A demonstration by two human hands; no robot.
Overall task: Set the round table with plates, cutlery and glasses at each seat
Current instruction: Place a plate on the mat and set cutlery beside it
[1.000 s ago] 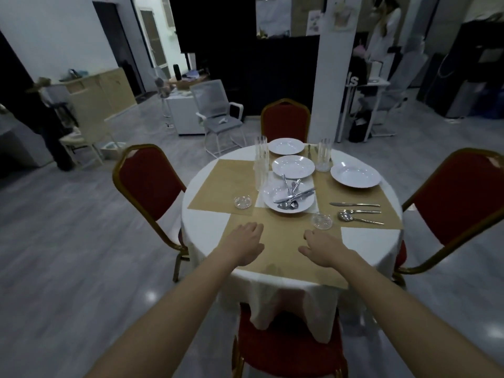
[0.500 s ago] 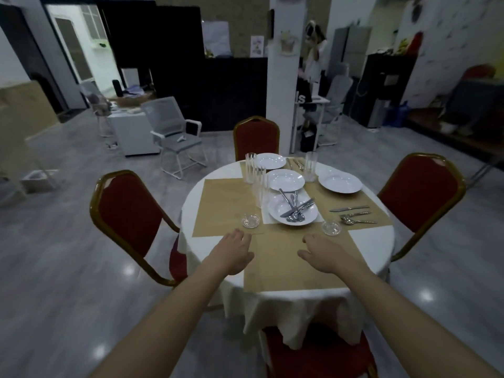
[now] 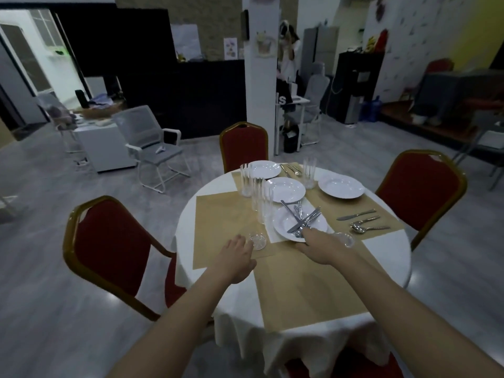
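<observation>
The round table has a white cloth and tan placemats. A white plate near the middle carries a heap of cutlery. My right hand grips this plate's near rim, thumb on top. My left hand lies open on a placemat, fingertips beside a small glass dish. Three more plates sit farther back: far seat, centre and right seat. Tall glasses stand left of the plates, with one more farther back. A knife, fork and spoon lie at the right seat.
Red chairs stand at the far side, right, left and under the near edge. A second small glass dish sits by my right wrist. A white pillar and grey office chair stand behind.
Both hands have moved forward over the table. My right hand has reached the plate with cutlery and taken its rim; my left hand has moved up to the small glass dish.
</observation>
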